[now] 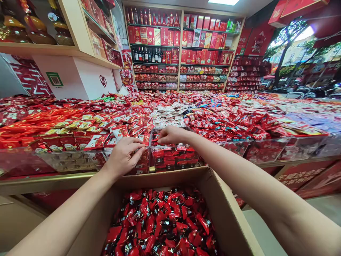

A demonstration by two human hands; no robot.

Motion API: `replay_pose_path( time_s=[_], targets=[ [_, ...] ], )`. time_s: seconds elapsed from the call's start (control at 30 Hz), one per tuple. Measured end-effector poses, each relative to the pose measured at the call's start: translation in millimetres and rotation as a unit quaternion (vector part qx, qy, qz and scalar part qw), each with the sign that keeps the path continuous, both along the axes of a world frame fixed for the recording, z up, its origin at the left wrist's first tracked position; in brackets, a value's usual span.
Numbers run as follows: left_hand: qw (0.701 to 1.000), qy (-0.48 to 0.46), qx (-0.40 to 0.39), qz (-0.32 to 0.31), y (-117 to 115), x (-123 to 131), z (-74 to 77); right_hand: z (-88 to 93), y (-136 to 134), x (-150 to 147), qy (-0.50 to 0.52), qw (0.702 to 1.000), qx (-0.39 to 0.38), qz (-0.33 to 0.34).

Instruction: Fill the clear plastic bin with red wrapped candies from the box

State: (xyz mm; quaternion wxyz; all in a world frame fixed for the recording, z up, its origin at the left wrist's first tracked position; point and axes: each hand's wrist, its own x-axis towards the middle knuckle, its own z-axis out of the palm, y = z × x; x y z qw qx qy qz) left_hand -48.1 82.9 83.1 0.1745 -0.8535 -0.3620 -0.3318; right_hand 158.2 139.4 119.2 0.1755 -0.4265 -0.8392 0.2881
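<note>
My left hand (125, 155) is at the front rim of a clear plastic bin (117, 155), its thumb and fingers drawn together there. What lies between its fingertips is too small to make out. Just to the right, my right hand (173, 135) reaches over another clear bin (176, 146) filled with small red packets (170, 158). Its fingers curl downward at the bin's left side, near the packets, and their tips are partly hidden. Below both hands, an open cardboard box (229, 202) holds many loose red-and-black wrapped sweets (160, 220).
Rows of bins with red, white and yellow packets (170, 114) spread across the counter. Shelves (180, 46) with bottles and red gift boxes stand behind. A white cabinet (80, 76) rises at left. The box presses close to the counter's front edge (66, 176).
</note>
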Motion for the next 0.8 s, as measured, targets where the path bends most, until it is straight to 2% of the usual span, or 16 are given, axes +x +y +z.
replay_pose_path(
  time_s=[0.07,0.1,0.17,0.23,0.27,0.33,0.43,0.5,0.57,0.63,0.7,0.73,0.77,0.8],
  targets=[
    [1.000,-0.004,-0.006,0.005,-1.1,0.6,-1.6,5.4,-26.8,9.3,0.052,0.992,0.111,-0.018],
    [1.000,-0.007,-0.009,0.009,-1.5,1.1,-2.7,4.5,-42.6,14.5,0.071,0.991,0.114,0.007],
    [1.000,-0.015,-0.015,0.018,-1.8,2.0,-4.8,-8.6,-72.9,23.4,0.059,0.992,0.031,0.109],
    [0.999,-0.021,-0.020,0.026,-0.7,2.9,-6.5,-38.2,-95.0,26.0,-0.046,0.977,-0.044,0.202],
    [0.999,-0.024,-0.021,0.030,0.2,3.4,-7.0,-57.8,-101.6,24.0,-0.128,0.968,-0.050,0.211],
    [0.999,-0.028,-0.020,0.037,2.4,4.6,-7.3,-100.8,-106.3,13.8,-0.305,0.937,-0.024,0.170],
    [0.999,-0.030,-0.013,0.041,1.3,6.8,-7.0,-154.9,-102.2,-7.8,-0.367,0.917,-0.049,0.149],
    [0.999,-0.030,-0.006,0.035,-6.3,8.0,-9.0,-175.3,-99.2,-18.0,-0.367,0.915,-0.075,0.149],
    [0.999,-0.040,-0.001,0.014,-20.6,8.2,-15.7,-182.6,-97.7,-20.4,-0.359,0.918,-0.089,0.145],
    [0.997,-0.074,-0.023,-0.022,-39.4,7.5,-28.1,-179.1,-96.2,-14.8,-0.329,0.929,-0.094,0.142],
    [0.979,-0.142,-0.129,-0.069,-58.9,7.1,-45.3,-167.9,-93.8,-3.7,-0.288,0.944,-0.087,0.138],
    [0.954,-0.197,-0.214,-0.075,-67.8,7.6,-54.9,-160.7,-92.5,2.8,-0.260,0.953,-0.082,0.132],
    [0.911,-0.259,-0.314,-0.063,-75.6,8.9,-64.5,-153.2,-91.7,9.1,-0.219,0.964,-0.084,0.124],
    [0.846,-0.315,-0.427,-0.049,-82.2,11.0,-73.7,-145.9,-91.5,14.9,-0.166,0.975,-0.097,0.111]
  ],
)
